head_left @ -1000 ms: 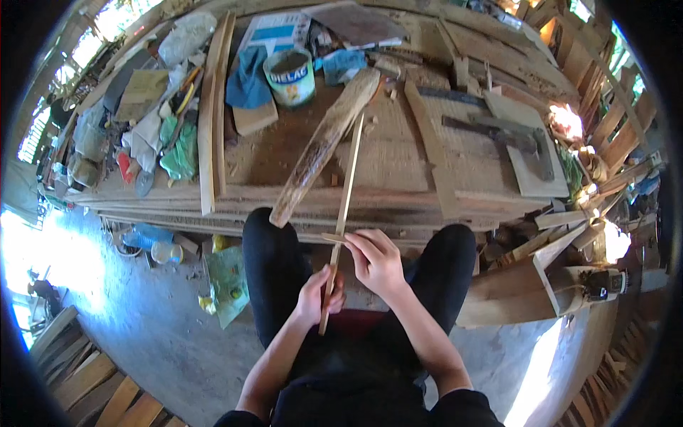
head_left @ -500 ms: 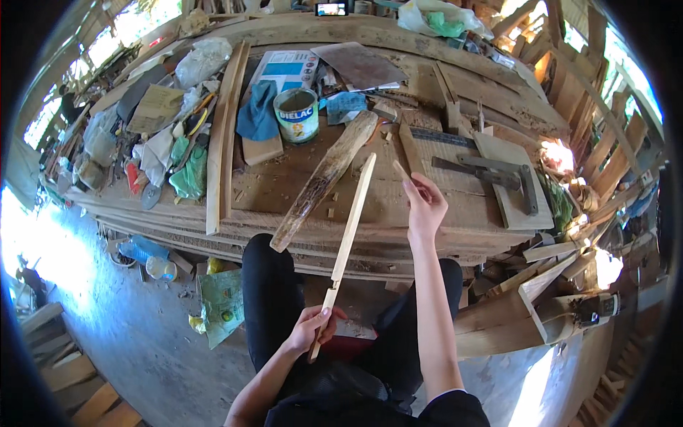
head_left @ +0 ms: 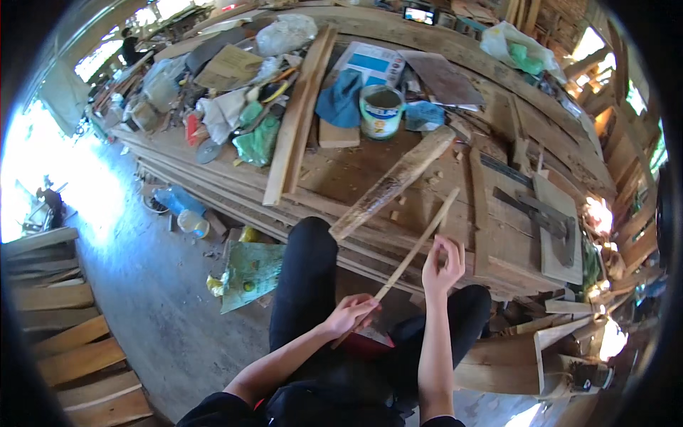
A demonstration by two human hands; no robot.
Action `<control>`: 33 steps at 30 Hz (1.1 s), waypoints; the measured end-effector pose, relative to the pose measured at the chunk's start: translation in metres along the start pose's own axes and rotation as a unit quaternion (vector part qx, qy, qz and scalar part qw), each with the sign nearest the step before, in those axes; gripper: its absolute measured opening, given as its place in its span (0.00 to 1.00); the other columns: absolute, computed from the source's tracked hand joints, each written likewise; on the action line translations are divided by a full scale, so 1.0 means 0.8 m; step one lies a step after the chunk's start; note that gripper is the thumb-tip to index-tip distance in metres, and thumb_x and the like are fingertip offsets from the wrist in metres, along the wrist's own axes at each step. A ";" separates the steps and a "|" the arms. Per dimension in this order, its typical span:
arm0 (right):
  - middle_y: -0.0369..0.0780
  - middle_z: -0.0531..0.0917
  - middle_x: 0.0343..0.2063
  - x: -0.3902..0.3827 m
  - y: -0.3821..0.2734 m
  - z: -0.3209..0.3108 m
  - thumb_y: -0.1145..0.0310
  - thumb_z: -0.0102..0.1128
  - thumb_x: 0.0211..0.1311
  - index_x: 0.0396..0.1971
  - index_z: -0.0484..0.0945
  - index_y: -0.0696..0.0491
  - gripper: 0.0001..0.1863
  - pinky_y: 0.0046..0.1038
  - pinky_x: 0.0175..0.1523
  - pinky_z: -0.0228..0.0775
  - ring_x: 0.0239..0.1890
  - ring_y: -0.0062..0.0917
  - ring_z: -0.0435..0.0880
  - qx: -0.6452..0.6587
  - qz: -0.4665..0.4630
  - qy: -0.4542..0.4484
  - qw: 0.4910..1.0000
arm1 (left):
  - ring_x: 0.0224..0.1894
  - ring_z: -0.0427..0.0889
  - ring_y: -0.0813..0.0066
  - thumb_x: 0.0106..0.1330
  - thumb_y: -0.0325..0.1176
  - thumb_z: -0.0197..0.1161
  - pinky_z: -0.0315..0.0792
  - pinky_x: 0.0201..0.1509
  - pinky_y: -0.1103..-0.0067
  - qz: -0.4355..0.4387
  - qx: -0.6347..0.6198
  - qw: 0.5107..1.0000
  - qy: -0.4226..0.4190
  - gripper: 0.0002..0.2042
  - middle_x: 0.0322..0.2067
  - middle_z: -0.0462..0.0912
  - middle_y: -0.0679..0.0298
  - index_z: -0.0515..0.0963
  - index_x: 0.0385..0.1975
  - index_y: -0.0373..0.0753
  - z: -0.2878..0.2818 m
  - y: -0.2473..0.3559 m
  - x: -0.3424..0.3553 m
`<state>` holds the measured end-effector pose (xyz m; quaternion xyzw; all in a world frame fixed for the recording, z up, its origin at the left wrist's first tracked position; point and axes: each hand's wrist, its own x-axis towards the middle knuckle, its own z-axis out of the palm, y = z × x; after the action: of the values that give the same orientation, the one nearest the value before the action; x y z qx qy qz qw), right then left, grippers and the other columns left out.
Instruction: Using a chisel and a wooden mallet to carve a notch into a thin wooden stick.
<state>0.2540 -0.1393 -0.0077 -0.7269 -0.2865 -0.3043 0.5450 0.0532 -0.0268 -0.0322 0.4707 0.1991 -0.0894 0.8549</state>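
Note:
My left hand [head_left: 350,314] is closed round the lower end of a long, thin wooden strip [head_left: 413,254]. The strip slants up and to the right, its far tip over the bench edge. Beside the strip, my right hand [head_left: 444,267] is raised with thumb and fingertips pinched together. A small sliver of wood [head_left: 442,223] seems to stick up from that pinch, mostly hidden by the fingers. A rough, bark-edged wooden slat [head_left: 395,181] lies across the front of the workbench [head_left: 327,167], beyond both hands.
A metal can [head_left: 382,117] stands beside a blue cloth [head_left: 340,99]. To the right, a dark metal square [head_left: 533,213] rests near a pale board [head_left: 555,249]. Plastic bags and rags crowd the left of the bench. Planks [head_left: 67,327] are stacked on the floor.
The view has swung left, so the bench sits further right in it. The strip has tilted more to the right and turned edge-on. My right hand has come closer to it.

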 end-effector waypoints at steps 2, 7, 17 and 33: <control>0.41 0.78 0.35 -0.012 -0.026 0.011 0.82 0.59 0.53 0.35 0.79 0.56 0.09 0.21 0.32 0.70 0.28 0.26 0.77 0.056 -0.019 -0.064 0.996 | 0.16 0.68 0.85 0.69 0.43 0.56 0.61 0.19 0.87 0.005 0.023 0.999 0.028 0.15 0.20 0.74 0.70 0.75 0.43 0.37 0.002 0.004 -0.006; 0.41 0.71 0.39 -0.049 -0.057 0.016 0.79 0.60 0.55 0.42 0.71 0.55 0.15 0.21 0.29 0.64 0.25 0.22 0.72 0.026 0.070 -0.084 0.994 | 0.26 0.74 0.85 0.69 0.40 0.58 0.69 0.29 0.85 0.055 -0.037 0.998 0.001 0.13 0.27 0.77 0.70 0.76 0.42 0.36 -0.012 -0.034 0.014; 0.38 0.75 0.33 -0.107 -0.097 0.043 0.76 0.64 0.57 0.49 0.66 0.55 0.21 0.22 0.36 0.67 0.32 0.21 0.75 0.244 0.281 -0.072 0.925 | 0.28 0.74 0.85 0.70 0.38 0.56 0.69 0.31 0.85 0.139 0.016 0.987 0.078 0.13 0.30 0.79 0.70 0.76 0.45 0.33 -0.011 -0.012 0.010; 0.37 0.79 0.30 -0.114 -0.036 -0.024 0.67 0.64 0.54 0.33 0.78 0.55 0.09 0.30 0.46 0.69 0.38 0.28 0.78 0.372 0.636 -0.225 0.638 | 0.34 0.78 0.77 0.49 0.26 0.68 0.73 0.36 0.80 0.159 0.012 0.985 -0.073 0.24 0.33 0.80 0.66 0.74 0.49 0.33 -0.007 -0.021 -0.004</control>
<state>0.1706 -0.1587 -0.0539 -0.5114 0.0436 0.4225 0.7470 0.0434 -0.0314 -0.0463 0.4989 0.0582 0.0109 0.8646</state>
